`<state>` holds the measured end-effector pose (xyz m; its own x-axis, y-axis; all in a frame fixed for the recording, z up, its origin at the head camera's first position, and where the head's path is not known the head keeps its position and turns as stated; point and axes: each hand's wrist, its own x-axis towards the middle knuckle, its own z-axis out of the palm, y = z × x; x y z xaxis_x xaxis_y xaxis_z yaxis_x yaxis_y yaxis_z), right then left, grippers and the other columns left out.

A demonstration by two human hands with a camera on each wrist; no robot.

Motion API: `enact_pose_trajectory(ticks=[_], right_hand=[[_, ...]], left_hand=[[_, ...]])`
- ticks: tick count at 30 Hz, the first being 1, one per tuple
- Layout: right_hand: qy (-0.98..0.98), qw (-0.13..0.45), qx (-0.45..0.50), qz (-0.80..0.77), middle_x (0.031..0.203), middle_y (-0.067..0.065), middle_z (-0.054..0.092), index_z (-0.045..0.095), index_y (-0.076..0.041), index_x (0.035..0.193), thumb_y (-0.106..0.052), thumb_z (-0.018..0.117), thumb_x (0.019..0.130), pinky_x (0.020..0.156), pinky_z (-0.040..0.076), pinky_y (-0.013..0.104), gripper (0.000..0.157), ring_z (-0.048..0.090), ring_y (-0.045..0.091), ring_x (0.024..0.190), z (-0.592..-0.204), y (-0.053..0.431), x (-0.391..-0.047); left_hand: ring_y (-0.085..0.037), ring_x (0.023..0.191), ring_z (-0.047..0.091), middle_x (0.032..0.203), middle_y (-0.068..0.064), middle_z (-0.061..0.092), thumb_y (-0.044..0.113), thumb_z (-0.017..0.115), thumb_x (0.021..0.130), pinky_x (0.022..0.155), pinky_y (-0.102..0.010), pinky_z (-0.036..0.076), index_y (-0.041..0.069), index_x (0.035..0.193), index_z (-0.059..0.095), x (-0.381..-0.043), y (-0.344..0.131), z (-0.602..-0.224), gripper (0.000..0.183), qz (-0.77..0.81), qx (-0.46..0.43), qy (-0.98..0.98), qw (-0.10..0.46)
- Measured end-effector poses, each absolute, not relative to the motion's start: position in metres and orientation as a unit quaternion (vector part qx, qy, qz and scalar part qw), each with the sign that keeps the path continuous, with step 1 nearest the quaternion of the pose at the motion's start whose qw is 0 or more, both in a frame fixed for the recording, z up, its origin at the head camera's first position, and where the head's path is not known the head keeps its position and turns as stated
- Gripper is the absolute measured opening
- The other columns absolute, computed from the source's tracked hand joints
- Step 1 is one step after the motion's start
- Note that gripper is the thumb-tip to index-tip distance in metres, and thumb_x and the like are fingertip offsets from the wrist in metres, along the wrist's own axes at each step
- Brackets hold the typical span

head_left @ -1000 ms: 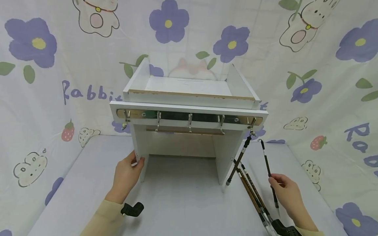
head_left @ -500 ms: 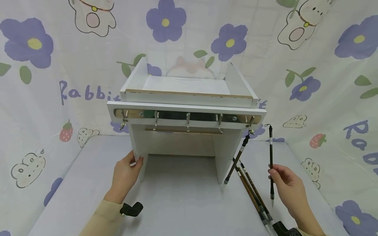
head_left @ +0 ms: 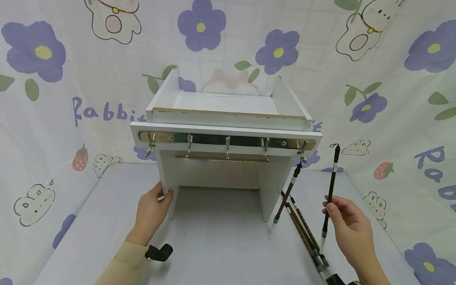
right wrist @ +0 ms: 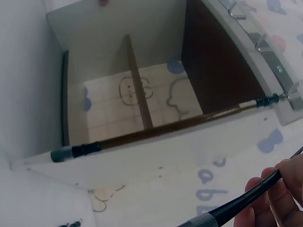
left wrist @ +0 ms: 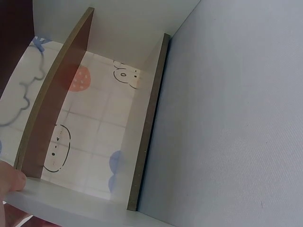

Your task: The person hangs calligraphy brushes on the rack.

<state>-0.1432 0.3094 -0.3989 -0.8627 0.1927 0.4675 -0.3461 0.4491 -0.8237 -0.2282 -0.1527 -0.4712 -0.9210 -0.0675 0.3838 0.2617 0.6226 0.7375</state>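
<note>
A white wooden shelf [head_left: 228, 126] stands in the middle of the head view, with a row of metal hooks [head_left: 228, 147] along its front. My left hand [head_left: 151, 211] grips the edge of its left side panel between thumb and fingers. A dark calligraphy brush [head_left: 290, 190] hangs slanted from the rightmost hook; the right wrist view shows this hanging brush [right wrist: 180, 125] across the side panel. To the right of the shelf, my right hand [head_left: 350, 227] pinches another calligraphy brush [head_left: 333, 178] by its handle, loop up and tip down, apart from the hooks.
Several more brushes [head_left: 303, 229] lie on the white tabletop [head_left: 228, 245], between the shelf's right side and my right hand. Behind the shelf hangs a patterned cloth [head_left: 228, 39]. A cross board [left wrist: 57, 90] spans the shelf's inside.
My right hand has raised its brush and moved slightly right; the brush's loop end has swung from leaning left to leaning right. The left hand keeps its grip on the panel.
</note>
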Motion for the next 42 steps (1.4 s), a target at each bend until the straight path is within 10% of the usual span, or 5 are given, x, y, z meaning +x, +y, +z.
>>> enact_pose_trajectory(ticks=[10, 21, 42], right_hand=[[-0.797, 0.263, 0.154, 0.521, 0.101, 0.003, 0.067, 0.059, 0.012, 0.111, 0.012, 0.054, 0.093, 0.080, 0.050, 0.016, 0.019, 0.063, 0.011, 0.085, -0.393, 0.289, -0.138], [-0.830, 0.286, 0.249, 0.409, 0.096, 0.001, 0.067, 0.068, -0.007, 0.108, 0.016, 0.066, 0.081, 0.078, 0.046, 0.014, 0.035, 0.059, 0.009, 0.086, -0.404, 0.270, -0.142], [-0.852, 0.268, 0.213, 0.397, 0.089, 0.006, 0.066, 0.067, -0.003, 0.101, 0.014, 0.067, 0.082, 0.074, 0.045, 0.012, 0.025, 0.059, 0.009, 0.081, -0.375, 0.247, -0.131]], left_hand=[[-0.032, 0.097, 0.068, 0.115, -0.019, 0.066, 0.021, 0.060, 0.097, 0.073, -0.044, 0.057, 0.008, 0.129, 0.060, -0.229, -0.152, -0.473, 0.035, -0.435, -0.050, -0.879, 0.192], [-0.032, 0.095, 0.068, 0.115, -0.019, 0.066, 0.020, 0.060, 0.097, 0.072, -0.044, 0.057, 0.009, 0.132, 0.058, -0.229, -0.152, -0.471, 0.037, -0.441, -0.052, -0.876, 0.188], [-0.032, 0.097, 0.068, 0.116, -0.019, 0.066, 0.021, 0.060, 0.097, 0.073, -0.045, 0.057, 0.008, 0.131, 0.058, -0.230, -0.154, -0.473, 0.037, -0.435, -0.052, -0.879, 0.191]])
